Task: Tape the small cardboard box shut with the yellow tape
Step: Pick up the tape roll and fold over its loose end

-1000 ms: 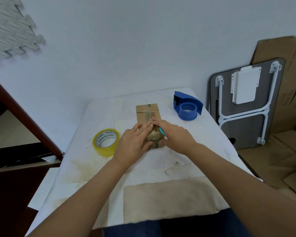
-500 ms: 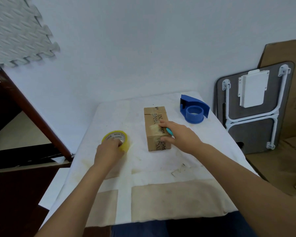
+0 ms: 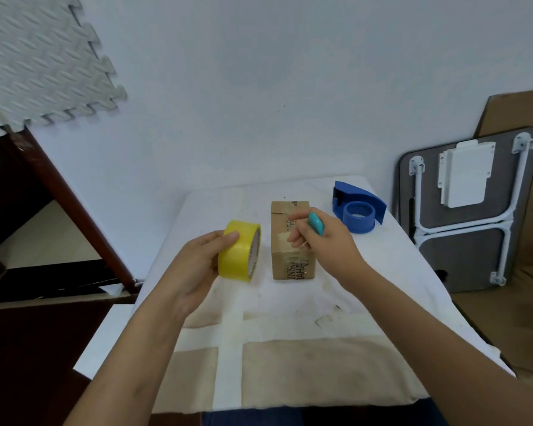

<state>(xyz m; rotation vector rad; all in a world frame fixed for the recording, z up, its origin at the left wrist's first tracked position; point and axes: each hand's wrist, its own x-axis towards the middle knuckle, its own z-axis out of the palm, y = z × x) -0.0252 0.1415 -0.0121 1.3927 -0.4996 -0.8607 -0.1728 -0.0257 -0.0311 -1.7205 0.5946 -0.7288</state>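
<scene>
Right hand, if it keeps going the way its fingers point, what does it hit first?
Probably the box: the right hand points left over its top. Beyond that comes the tape roll. Depth is unclear.

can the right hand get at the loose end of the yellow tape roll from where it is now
Probably yes. The right hand hovers over the cardboard box, beside the yellow tape roll held up in the left hand, with nothing between them. It does hold a small teal tool, leaving only its fingertips free.

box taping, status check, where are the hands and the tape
Left hand holds yellow tape roll up off the table. Right hand over the cardboard box, small teal tool in its grip. No tape pulled yet. Nothing blocking.
</scene>
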